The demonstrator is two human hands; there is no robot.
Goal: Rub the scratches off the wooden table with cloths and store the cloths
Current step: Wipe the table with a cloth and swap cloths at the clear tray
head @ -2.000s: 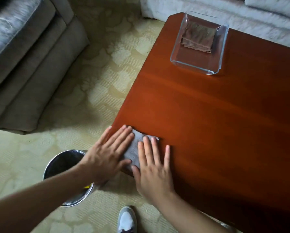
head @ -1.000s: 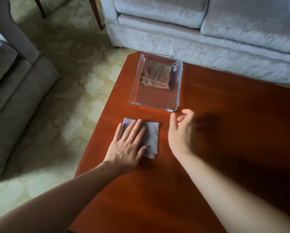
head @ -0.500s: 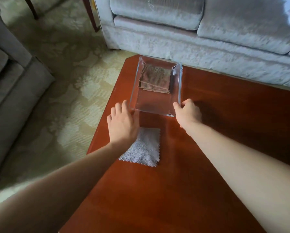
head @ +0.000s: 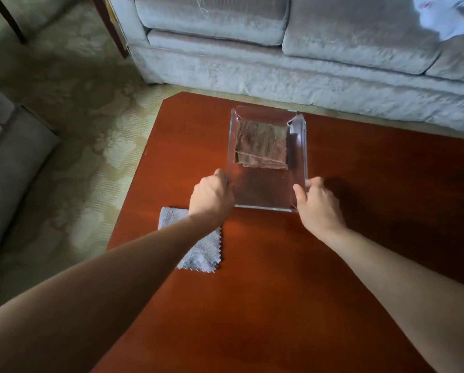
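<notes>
Grey cloth [head: 201,254] perhaps half behind forearm [head: 118,278]

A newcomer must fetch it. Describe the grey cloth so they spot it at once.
On the red-brown wooden table before the pale sofa, look near the left edge, on the near side of the clear tray. The grey cloth lies flat there, partly under the left forearm. Unlike the brown cloth folded inside the tray, it is pale, zigzag-edged and on bare wood.

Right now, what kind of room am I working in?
Most likely a living room: a pale sofa stands beyond the wooden table, a grey upholstered seat sits at the left, and patterned carpet covers the floor.
</notes>
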